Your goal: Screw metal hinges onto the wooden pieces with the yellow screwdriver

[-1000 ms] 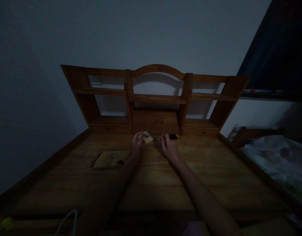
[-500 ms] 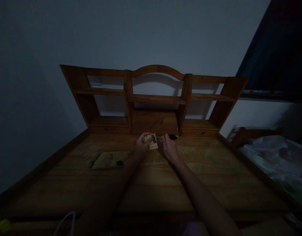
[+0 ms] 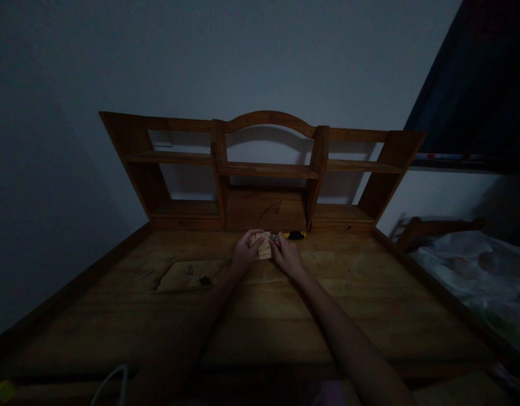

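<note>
My left hand is closed round a small pale wooden block held just above the wooden desk, near the back of it. My right hand meets the block from the right, its fingertips pinched on a small shiny metal piece at the block's top edge. A screwdriver with a black and yellow handle lies on the desk just behind my right hand, untouched.
A wooden shelf unit stands against the wall at the desk's back. A loose flat board and small screws lie to the left. A white cable hangs at the near edge. A bed with light bedding is on the right.
My left hand carried the block to the right and turned it. My right hand left the screwdriver, moved left to the block, and now pinches the metal piece on it.
</note>
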The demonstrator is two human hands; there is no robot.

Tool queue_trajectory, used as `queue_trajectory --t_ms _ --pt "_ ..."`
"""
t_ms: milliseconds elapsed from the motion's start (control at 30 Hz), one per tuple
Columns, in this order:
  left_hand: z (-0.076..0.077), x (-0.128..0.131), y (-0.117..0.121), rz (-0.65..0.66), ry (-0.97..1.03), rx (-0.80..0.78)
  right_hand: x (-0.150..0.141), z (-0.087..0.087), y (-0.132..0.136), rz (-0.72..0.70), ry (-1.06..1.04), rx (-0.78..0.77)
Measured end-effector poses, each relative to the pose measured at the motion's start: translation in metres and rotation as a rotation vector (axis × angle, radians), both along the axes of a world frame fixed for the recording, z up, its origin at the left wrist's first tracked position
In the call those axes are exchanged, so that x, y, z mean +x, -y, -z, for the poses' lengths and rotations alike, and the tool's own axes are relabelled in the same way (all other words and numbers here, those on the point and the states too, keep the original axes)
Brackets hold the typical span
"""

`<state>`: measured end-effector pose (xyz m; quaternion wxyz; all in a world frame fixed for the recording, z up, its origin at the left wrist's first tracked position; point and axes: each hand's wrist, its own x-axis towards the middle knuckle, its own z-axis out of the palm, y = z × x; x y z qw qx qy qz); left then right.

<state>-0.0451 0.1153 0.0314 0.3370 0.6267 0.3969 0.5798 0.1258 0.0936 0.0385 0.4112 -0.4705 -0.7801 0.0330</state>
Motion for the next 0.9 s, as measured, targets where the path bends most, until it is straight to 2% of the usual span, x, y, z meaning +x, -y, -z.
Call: queue_trajectory --t_ms 200,300,567,767,900 --pt "0.008 -0.003 -0.009 0.033 0.067 0.035 0.003 -0.003 0.000 0.018 -0.045 -0.009" --pt "0.010 -0.003 -0.012 0.009 0.125 0.060 0.003 -0.002 0.000 -0.002 -0.072 -0.027" --pt "0.009 -0.001 -0.009 0.015 0.194 -0.034 0.000 0.001 0.000 -0.098 -0.164 -0.077" --pt "0.004 -0.003 -0.006 -0.025 0.169 0.032 -0.002 -0.004 0.002 -0.159 -0.281 -0.125" --pt "-0.003 -0.002 0.003 -0.028 0.040 0.082 -0.001 -0.005 0.000 -0.157 -0.433 -0.160"
